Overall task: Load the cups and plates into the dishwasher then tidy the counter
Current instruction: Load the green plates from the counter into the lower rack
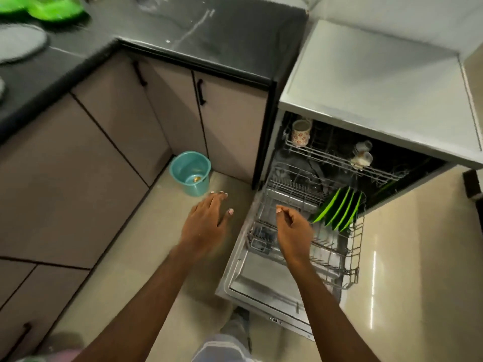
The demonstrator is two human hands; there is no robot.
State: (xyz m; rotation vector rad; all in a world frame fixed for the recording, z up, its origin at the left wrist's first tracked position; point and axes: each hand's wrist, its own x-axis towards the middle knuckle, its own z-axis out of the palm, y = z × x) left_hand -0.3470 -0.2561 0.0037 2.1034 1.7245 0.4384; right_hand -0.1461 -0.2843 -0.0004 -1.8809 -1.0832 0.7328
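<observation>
Both empty: left grip [206,218] flat-fingered over the floor [146,231], right grip [295,231] loosely curled above the rack [350,257] holding green plates [337,210]; more plates [52,11] on the far-left counter [183,27] look light, stiff, maybe slick, so I'd pinch a rim.

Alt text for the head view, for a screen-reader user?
A person's empty left hand and right hand reach toward an open dishwasher whose pulled-out lower rack holds several green plates on edge. A patterned cup sits in the upper rack; blurred green dishes lie on the dark counter.
</observation>
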